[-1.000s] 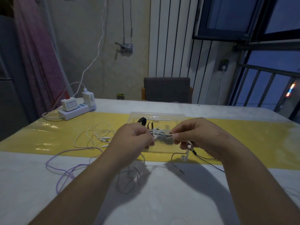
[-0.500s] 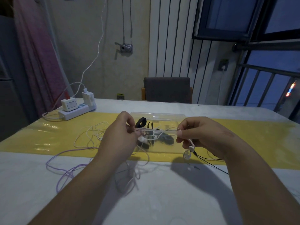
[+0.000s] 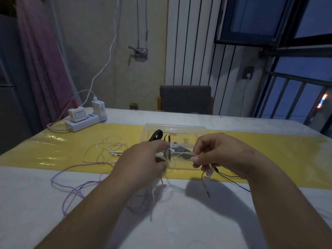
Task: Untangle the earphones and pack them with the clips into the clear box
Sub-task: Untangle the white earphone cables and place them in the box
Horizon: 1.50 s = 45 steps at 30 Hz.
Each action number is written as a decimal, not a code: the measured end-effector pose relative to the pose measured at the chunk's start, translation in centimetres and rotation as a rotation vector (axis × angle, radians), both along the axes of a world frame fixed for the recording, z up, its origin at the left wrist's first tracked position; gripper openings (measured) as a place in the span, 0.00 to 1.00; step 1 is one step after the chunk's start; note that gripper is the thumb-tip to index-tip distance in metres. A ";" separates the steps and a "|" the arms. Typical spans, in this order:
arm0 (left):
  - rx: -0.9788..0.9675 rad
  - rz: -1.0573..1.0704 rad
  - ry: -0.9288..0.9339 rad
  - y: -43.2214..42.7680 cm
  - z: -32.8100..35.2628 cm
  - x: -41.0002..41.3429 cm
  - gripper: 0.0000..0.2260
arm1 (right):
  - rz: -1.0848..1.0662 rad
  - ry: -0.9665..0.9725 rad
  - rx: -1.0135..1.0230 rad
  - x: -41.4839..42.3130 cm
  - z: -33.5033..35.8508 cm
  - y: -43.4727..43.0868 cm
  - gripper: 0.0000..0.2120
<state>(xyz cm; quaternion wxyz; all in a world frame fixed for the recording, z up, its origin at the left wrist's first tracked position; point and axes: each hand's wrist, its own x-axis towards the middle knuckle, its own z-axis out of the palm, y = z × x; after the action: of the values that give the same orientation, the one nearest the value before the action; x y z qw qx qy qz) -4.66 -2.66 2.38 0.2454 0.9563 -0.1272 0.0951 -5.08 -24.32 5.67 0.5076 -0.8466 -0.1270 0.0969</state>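
Head view: at centre frame the left hand point(image 3: 143, 159) has its fingers curled round a bunch of the white earphone cord point(image 3: 185, 155); the grip is blurred. The right hand point(image 3: 224, 155) pinches the same cord between thumb and forefinger, other fingers curled, with an earbud point(image 3: 206, 177) dangling below it. Just behind the hands the clear box point(image 3: 177, 127) sits on the yellow mat point(image 3: 269, 150) with black clips point(image 3: 157, 135) inside. Left of centre lie more white earphones point(image 3: 107, 148) and a purple cable point(image 3: 71, 177). No writing can be read.
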 end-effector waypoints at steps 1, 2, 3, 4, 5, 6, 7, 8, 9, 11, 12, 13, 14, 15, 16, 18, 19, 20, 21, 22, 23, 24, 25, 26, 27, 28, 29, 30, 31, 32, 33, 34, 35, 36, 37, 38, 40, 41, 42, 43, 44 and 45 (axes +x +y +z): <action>0.031 -0.029 -0.039 0.0 0.0 0.1 0.21 | -0.002 0.000 -0.006 0.0 0.0 0.0 0.04; 0.045 -0.062 -0.085 -0.1 -0.1 0.2 0.20 | -0.006 -0.001 -0.012 0.0 0.0 0.1 0.04; 0.041 -0.101 -0.130 -0.1 -0.1 0.4 0.17 | -0.010 -0.002 -0.018 0.1 -0.1 0.1 0.05; 0.032 -0.147 -0.177 -0.2 -0.2 0.5 0.15 | -0.012 -0.003 -0.025 0.1 -0.1 0.2 0.06; 0.024 -0.194 -0.226 -0.2 -0.3 0.6 0.12 | -0.011 -0.005 -0.032 0.1 -0.1 0.3 0.07; 0.011 -0.236 -0.278 -0.3 -0.3 0.6 0.11 | -0.008 -0.005 -0.037 0.1 -0.2 0.3 0.07; -0.015 -0.270 -0.315 -0.5 -0.4 0.6 0.10 | -0.004 -0.004 -0.036 0.1 -0.2 0.4 0.07; -0.053 -0.298 -0.335 -0.6 -0.4 0.6 0.10 | 0.001 -0.003 -0.031 0.1 -0.2 0.4 0.06; -0.087 -0.321 -0.347 -0.7 -0.5 0.5 0.11 | 0.008 -0.002 -0.027 0.0 -0.2 0.5 0.06; -0.113 -0.370 -0.346 -1.0 -0.7 0.4 0.12 | 0.025 0.001 -0.025 0.0 -0.2 0.6 0.05; -0.105 -0.397 -0.334 -1.1 -0.8 0.4 0.11 | 0.030 0.001 -0.025 -0.1 -0.2 0.7 0.05; -0.099 -0.407 -0.324 -1.2 -0.9 0.4 0.09 | 0.033 -0.001 -0.021 -0.1 -0.2 0.7 0.05; -0.117 -0.389 -0.312 -1.3 -1.0 0.4 0.07 | 0.032 -0.004 -0.009 -0.1 -0.2 0.7 0.04; -0.159 -0.345 -0.285 -1.2 -1.0 0.4 0.05 | 0.027 -0.006 0.011 -0.1 -0.2 0.7 0.04; -0.221 -0.297 -0.251 -1.1 -1.1 0.6 0.03 | 0.016 -0.002 0.041 -0.1 -0.1 0.7 0.05; -0.355 -0.225 -0.196 -0.8 -1.1 0.6 0.03 | -0.006 0.020 0.101 -0.1 -0.1 0.7 0.05; -0.412 -0.200 -0.180 -0.7 -0.9 0.5 0.03 | -0.012 0.030 0.118 -0.2 0.0 0.7 0.06; -0.464 -0.176 -0.168 -0.7 -0.8 0.4 0.04 | -0.015 0.036 0.125 -0.2 0.0 0.7 0.06; -0.520 -0.153 -0.151 -0.6 -0.6 0.4 0.04 | -0.017 0.039 0.125 -0.2 0.0 0.7 0.06; -0.582 -0.134 -0.127 -0.6 -0.5 0.4 0.05 | -0.019 0.041 0.123 -0.2 0.0 0.6 0.05; -0.643 -0.122 -0.102 -0.5 -0.4 0.4 0.06 | -0.020 0.043 0.122 -0.2 0.0 0.5 0.05; -0.693 -0.112 -0.079 -0.5 -0.2 0.4 0.06 | -0.020 0.043 0.121 -0.2 0.0 0.5 0.04; -0.732 -0.105 -0.061 -0.5 -0.2 0.4 0.06 | -0.019 0.043 0.121 -0.2 0.0 0.4 0.04; -0.768 -0.097 -0.050 -0.5 -0.1 0.4 0.06 | -0.017 0.045 0.126 -0.2 0.0 0.4 0.04; -0.806 -0.083 -0.046 -0.5 -0.1 0.4 0.07 | -0.016 0.049 0.135 -0.1 0.0 0.4 0.04; -0.843 -0.059 -0.045 -0.5 -0.1 0.5 0.07 | -0.015 0.054 0.146 -0.1 -0.1 0.4 0.04; -0.874 -0.027 -0.048 -0.5 -0.1 0.5 0.08 | -0.015 0.058 0.155 -0.1 -0.1 0.4 0.04; -0.893 0.008 -0.055 -0.4 -0.2 0.6 0.09 | -0.017 0.065 0.162 -0.1 -0.1 0.3 0.04; -0.901 0.042 -0.065 -0.4 -0.2 0.7 0.09 | -0.019 0.073 0.167 0.0 -0.1 0.3 0.04; -0.898 0.074 -0.077 -0.5 -0.1 0.8 0.09 | -0.020 0.084 0.172 0.0 -0.1 0.3 0.04; -0.891 0.106 -0.093 -0.5 -0.1 0.8 0.09 | -0.022 0.101 0.178 0.0 -0.1 0.2 0.03; -0.884 0.136 -0.111 -0.6 0.0 0.8 0.08 | -0.022 0.123 0.189 0.1 -0.1 0.2 0.04; -0.880 0.162 -0.127 -0.5 0.1 0.7 0.08 | -0.019 0.149 0.204 0.1 -0.2 0.2 0.04; -0.869 0.181 -0.145 -0.4 0.2 0.7 0.09 | -0.015 0.170 0.215 0.2 -0.2 0.2 0.04; -0.843 0.191 -0.168 -0.3 0.2 0.6 0.09 | -0.010 0.179 0.216 0.2 -0.3 0.1 0.04; -0.791 0.196 -0.182 -0.1 0.2 0.6 0.10 | -0.007 0.169 0.206 0.2 -0.3 0.0 0.04; -0.589 0.204 -0.180 0.2 0.2 0.4 0.13 | -0.001 0.120 0.183 0.2 -0.4 -0.1 0.04; -0.490 0.194 -0.165 0.2 0.3 0.3 0.14 | 0.004 0.096 0.180 0.3 -0.4 -0.2 0.04; -0.417 0.179 -0.142 0.1 0.3 0.3 0.14 | 0.009 0.079 0.183 0.3 -0.4 -0.2 0.04; -0.368 0.155 -0.112 0.0 0.3 0.2 0.12 | 0.013 0.067 0.188 0.3 -0.4 -0.2 0.04; -0.342 0.126 -0.085 0.0 0.2 0.2 0.09 | 0.017 0.057 0.192 0.3 -0.4 -0.1 0.03; -0.321 0.097 -0.058 -0.2 0.1 0.2 0.06 | 0.023 0.048 0.194 0.3 -0.5 0.0 0.03</action>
<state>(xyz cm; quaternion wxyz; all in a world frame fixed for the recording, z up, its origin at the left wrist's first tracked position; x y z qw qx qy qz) -4.50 -2.82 2.52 0.3861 0.9068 -0.0713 0.1537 -4.77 -24.36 5.17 0.5889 -0.7895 -0.1333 0.1102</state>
